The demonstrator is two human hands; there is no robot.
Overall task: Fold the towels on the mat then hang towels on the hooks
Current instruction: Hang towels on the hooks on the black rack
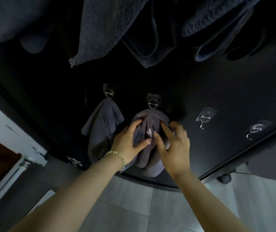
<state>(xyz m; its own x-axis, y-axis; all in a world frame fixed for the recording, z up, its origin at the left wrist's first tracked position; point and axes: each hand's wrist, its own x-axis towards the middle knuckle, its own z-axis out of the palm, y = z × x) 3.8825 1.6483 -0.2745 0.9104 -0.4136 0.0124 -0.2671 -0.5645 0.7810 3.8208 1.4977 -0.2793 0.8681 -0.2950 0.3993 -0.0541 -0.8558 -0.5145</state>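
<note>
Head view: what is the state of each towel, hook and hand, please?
First towel: hangs from the first hook.
Second towel: bunched just under the second hook, held by both hands.
Third hook: bare.
Fourth hook: bare.
Left hand: grips the second towel.
Right hand: grips the second towel.
Upper towels: hang overhead.

hooks (153, 102): 4 | grey towels (103, 118): 2 | hands (127, 141): 2

Exposure is dim. The dark panel (217, 91) above the left hand (127, 143) and right hand (175, 148) is near black; floor tiles (134, 198) below them are brightest. Wide-angle distortion curves the frame edges.
</note>
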